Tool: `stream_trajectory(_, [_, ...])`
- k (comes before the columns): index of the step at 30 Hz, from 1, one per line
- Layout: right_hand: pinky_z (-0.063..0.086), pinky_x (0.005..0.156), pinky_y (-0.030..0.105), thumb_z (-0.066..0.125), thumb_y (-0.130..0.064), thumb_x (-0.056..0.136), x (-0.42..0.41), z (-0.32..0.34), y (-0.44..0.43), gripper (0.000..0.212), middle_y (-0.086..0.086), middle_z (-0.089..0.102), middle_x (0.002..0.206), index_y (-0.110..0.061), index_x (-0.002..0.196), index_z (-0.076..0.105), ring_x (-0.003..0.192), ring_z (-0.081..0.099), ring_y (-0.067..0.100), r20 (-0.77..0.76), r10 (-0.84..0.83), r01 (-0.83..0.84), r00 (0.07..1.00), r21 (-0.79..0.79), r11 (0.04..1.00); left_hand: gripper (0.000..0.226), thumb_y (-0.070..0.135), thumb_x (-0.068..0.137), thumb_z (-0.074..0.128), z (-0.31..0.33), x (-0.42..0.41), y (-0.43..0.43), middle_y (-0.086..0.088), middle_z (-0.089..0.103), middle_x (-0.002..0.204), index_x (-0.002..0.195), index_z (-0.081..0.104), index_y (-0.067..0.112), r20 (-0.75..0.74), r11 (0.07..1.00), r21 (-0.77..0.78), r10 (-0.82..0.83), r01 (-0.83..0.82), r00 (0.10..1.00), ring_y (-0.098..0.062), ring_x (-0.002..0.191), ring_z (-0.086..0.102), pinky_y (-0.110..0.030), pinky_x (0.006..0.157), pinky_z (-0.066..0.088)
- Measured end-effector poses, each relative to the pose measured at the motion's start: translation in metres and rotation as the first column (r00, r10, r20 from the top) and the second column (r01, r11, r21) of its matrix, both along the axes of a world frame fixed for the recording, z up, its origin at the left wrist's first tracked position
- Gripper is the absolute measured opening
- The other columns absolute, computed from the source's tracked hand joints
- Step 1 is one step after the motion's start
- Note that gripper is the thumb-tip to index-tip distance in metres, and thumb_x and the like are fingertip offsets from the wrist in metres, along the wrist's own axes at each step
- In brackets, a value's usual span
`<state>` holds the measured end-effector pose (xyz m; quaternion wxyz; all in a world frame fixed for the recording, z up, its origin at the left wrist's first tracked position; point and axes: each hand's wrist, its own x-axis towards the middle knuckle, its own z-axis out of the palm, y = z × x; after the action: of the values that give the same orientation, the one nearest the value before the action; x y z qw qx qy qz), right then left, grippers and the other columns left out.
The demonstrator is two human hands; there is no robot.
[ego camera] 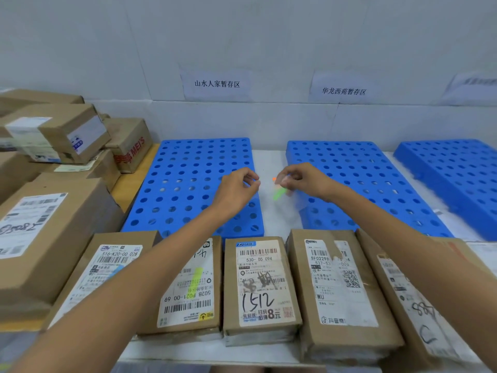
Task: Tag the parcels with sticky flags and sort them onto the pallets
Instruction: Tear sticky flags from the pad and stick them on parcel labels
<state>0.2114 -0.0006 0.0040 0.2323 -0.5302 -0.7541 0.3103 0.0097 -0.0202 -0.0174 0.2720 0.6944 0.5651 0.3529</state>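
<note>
1. Brown cardboard parcels (262, 289) lie label-up in a row at the near edge, presumably for tagging; readable: "516-K20-00 026", "530-D5 094", handwritten "1512"
2. The right hand (301, 181) pinches the green and orange sticky flags (279, 193) above the gap between the pallets; the left hand (239, 185), just apart, has its fingertips pinched, on what cannot be told through the blur
3. Blue perforated plastic pallets (183, 168) lie beneath white paper wall signs (216, 84) reading "山水人家暂存区" and "华龙西苑暂存区", evidently the sorting destinations
</note>
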Motion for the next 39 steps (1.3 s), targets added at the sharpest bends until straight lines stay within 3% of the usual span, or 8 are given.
stream_trajectory(4, [0.043, 0.065, 0.013, 0.058, -0.006, 0.090, -0.008, 0.027, -0.025, 0.019, 0.002, 0.057, 0.063, -0.012, 0.106, 0.065, 0.059, 0.056, 0.003, -0.081, 0.071, -0.061, 0.994, 0.127, 0.990, 0.027, 0.028, 0.091, 0.061, 0.029, 0.013, -0.024, -0.004, 0.069, 0.099, 0.114, 0.060, 0.013, 0.301, 0.966, -0.199, -0.101, 0.166, 0.948, -0.010, 0.086, 0.065, -0.022, 0.075, 0.054])
stream_trajectory(8, [0.047, 0.076, 0.030, 0.071, -0.014, 0.081, -0.015, 0.037, -0.053, 0.023, 0.000, 0.059, 0.072, -0.012, 0.101, 0.059, 0.071, 0.056, 0.013, -0.207, -0.062, 0.125, 0.976, 0.309, 0.943, 0.012, 0.010, 0.096, 0.052, 0.051, 0.013, -0.049, -0.009, 0.071, 0.093, 0.100, 0.064, 0.011, 0.598, 0.886, -0.313, -0.095, 0.341, 0.796, -0.015, 0.080, 0.071, -0.022, 0.074, 0.058])
stream_trajectory(12, [0.041, 0.093, 0.041, 0.059, -0.036, 0.086, -0.020, 0.031, -0.079, 0.028, 0.003, 0.062, 0.107, -0.016, 0.103, 0.068, 0.105, 0.052, 0.025, 0.067, -0.240, 0.107, 0.968, 0.760, 0.641, 0.015, 0.007, 0.096, 0.051, 0.058, 0.012, -0.071, -0.008, 0.070, 0.083, 0.105, 0.063, 0.003, 0.708, 0.904, -0.290, -0.017, 0.313, 0.706, -0.013, 0.075, 0.069, -0.018, 0.070, 0.056])
stream_trajectory(14, [0.038, 0.099, 0.049, 0.053, -0.040, 0.087, -0.024, 0.025, -0.090, 0.032, 0.005, 0.062, 0.116, -0.018, 0.101, 0.071, 0.112, 0.047, 0.027, 0.121, -0.302, 0.062, 0.946, 0.843, 0.534, 0.018, 0.008, 0.096, 0.051, 0.058, 0.012, -0.079, -0.007, 0.072, 0.079, 0.109, 0.061, 0.001, 0.763, 0.908, -0.281, 0.017, 0.309, 0.646, -0.013, 0.074, 0.071, -0.020, 0.074, 0.057])
stream_trajectory(21, [0.036, 0.099, 0.052, 0.053, -0.047, 0.083, -0.039, 0.013, -0.103, 0.037, 0.002, 0.063, 0.116, -0.021, 0.103, 0.072, 0.115, 0.050, 0.029, -0.015, -0.237, 0.165, 0.971, 0.757, 0.632, 0.016, 0.006, 0.097, 0.049, 0.056, 0.006, -0.097, -0.016, 0.069, 0.100, 0.107, 0.061, 0.001, 0.825, 0.916, -0.295, 0.099, 0.273, 0.557, -0.015, 0.080, 0.072, -0.022, 0.074, 0.058])
stream_trajectory(29, [0.032, 0.100, 0.040, 0.054, -0.052, 0.079, -0.044, 0.016, -0.104, 0.036, 0.000, 0.063, 0.107, -0.024, 0.093, 0.073, 0.110, 0.051, 0.023, -0.076, -0.190, 0.186, 0.979, 0.721, 0.668, 0.022, 0.009, 0.095, 0.053, 0.053, -0.001, -0.102, -0.016, 0.072, 0.100, 0.113, 0.059, -0.002, 0.787, 0.923, -0.301, 0.099, 0.240, 0.608, -0.020, 0.092, 0.071, -0.027, 0.083, 0.057])
stream_trajectory(35, [0.031, 0.104, 0.053, 0.055, -0.046, 0.083, -0.036, 0.017, -0.100, 0.029, -0.003, 0.063, 0.096, -0.023, 0.090, 0.072, 0.102, 0.053, 0.018, 0.087, -0.182, 0.044, 0.980, 0.788, 0.614, 0.022, 0.009, 0.095, 0.053, 0.053, -0.001, -0.101, -0.016, 0.071, 0.098, 0.114, 0.059, -0.001, 0.773, 0.908, -0.329, 0.102, 0.258, 0.626, -0.019, 0.089, 0.071, -0.024, 0.080, 0.057])
stream_trajectory(39, [0.040, 0.096, 0.040, 0.056, -0.035, 0.088, -0.031, 0.016, -0.096, 0.025, 0.000, 0.063, 0.084, -0.016, 0.086, 0.072, 0.088, 0.054, 0.019, 0.238, -0.164, -0.126, 0.957, 0.855, 0.504, 0.023, 0.009, 0.095, 0.053, 0.050, 0.001, -0.099, -0.017, 0.071, 0.101, 0.114, 0.059, -0.002, 0.749, 0.896, -0.365, 0.120, 0.254, 0.652, -0.018, 0.086, 0.072, -0.022, 0.074, 0.058])
